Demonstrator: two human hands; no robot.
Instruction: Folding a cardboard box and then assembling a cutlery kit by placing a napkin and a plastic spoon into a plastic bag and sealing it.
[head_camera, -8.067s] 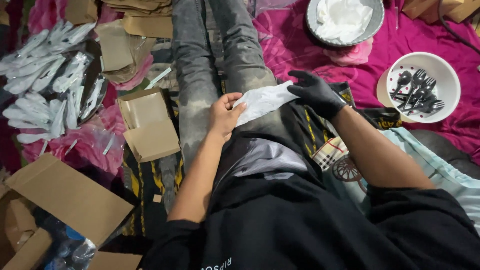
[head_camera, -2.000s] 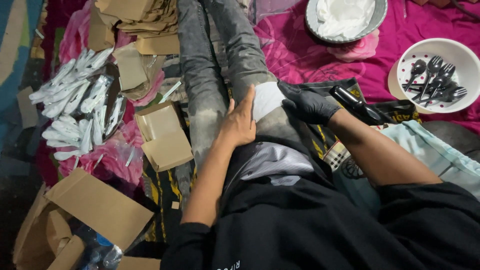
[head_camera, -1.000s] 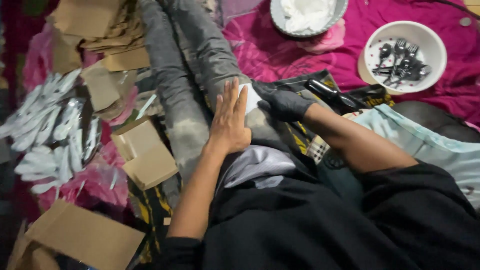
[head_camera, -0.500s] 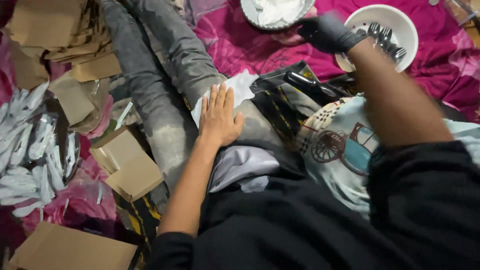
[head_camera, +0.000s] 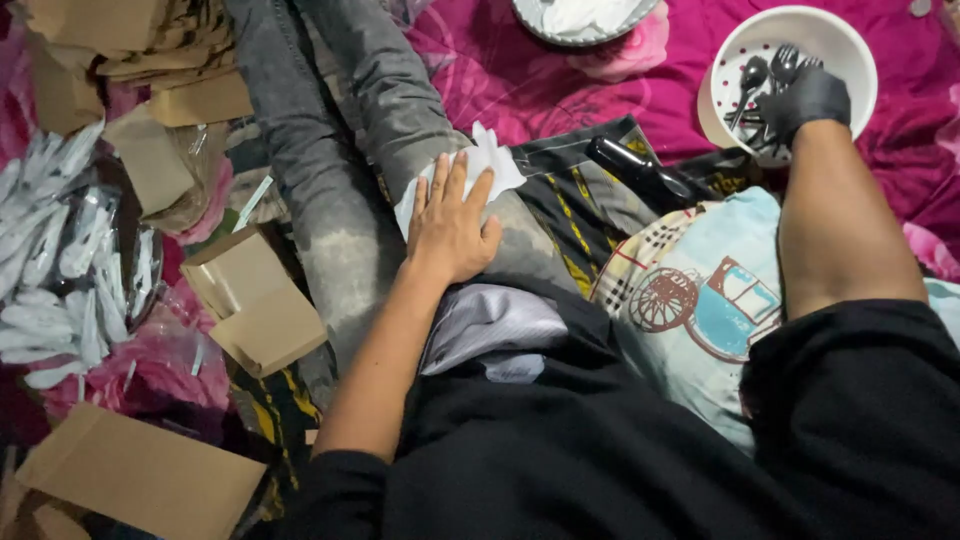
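Since a moment ago, the right hand (head_camera: 808, 100) has been travelling off the lap and is now dipping into the white bowl (head_camera: 722, 75) at the upper right, while the left hand (head_camera: 448, 225) is staying put on the thigh.

Far left, a heap of finished white-wrapped packets (head_camera: 55, 280) is lying on the pink cloth (head_camera: 560, 95), which suggests a good share of the wrapping is already done. Just beside them, flat brown paper envelopes (head_camera: 255, 310) are waiting in loose piles, more stacked at the top left, so plenty appears to be left.

On the grey-trousered leg, the left hand is lying flat, fingers spread and relaxed, pressing down a white paper napkin (head_camera: 492, 165) rather than gripping it; the napkin is peeking out past the fingertips, with no utensil on it as yet.

Further right, a patterned cushion (head_camera: 700, 290) is resting against the lap. Beyond it, the right hand, in a black glove, is curling down among the black plastic cutlery (head_camera: 765, 70) in the bowl. Its fingers are bending around the pieces, but whether it is truly gripping one I cannot tell. A second pale dish (head_camera: 580, 20) holding white napkins is sitting at the top edge.
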